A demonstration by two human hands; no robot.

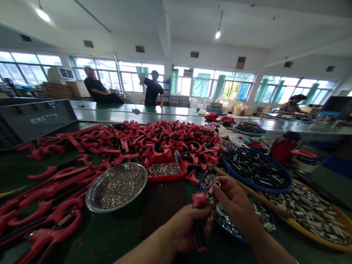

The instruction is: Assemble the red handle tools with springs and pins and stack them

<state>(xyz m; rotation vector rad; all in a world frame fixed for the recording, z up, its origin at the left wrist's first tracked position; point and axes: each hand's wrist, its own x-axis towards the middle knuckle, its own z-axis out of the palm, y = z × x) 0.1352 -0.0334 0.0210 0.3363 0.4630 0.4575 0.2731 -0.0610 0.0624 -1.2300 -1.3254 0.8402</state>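
My left hand [187, 225] is wrapped round a red and black pistol-shaped plastic handle [200, 201], its black grip pointing down. My right hand [238, 201] is closed beside the top of that handle, pinching a small shiny metal piece with a ring-like end [217, 184]. Whether this piece is joined to the handle I cannot tell. Beneath my right hand lies a blue-rimmed basin of metal parts [227, 220], partly hidden by it. A steel bowl of small metal pins [121, 190] and a red tray of pins [165, 169] stand beyond my left hand.
Red and black plastic parts [154, 141] form a wide heap ahead. At right are a blue basin of black parts [255, 170], a wooden stick [250, 190] and a yellow basin of metal pieces [308, 212]. A grey crate [35, 121] stands left; several people are farther back.
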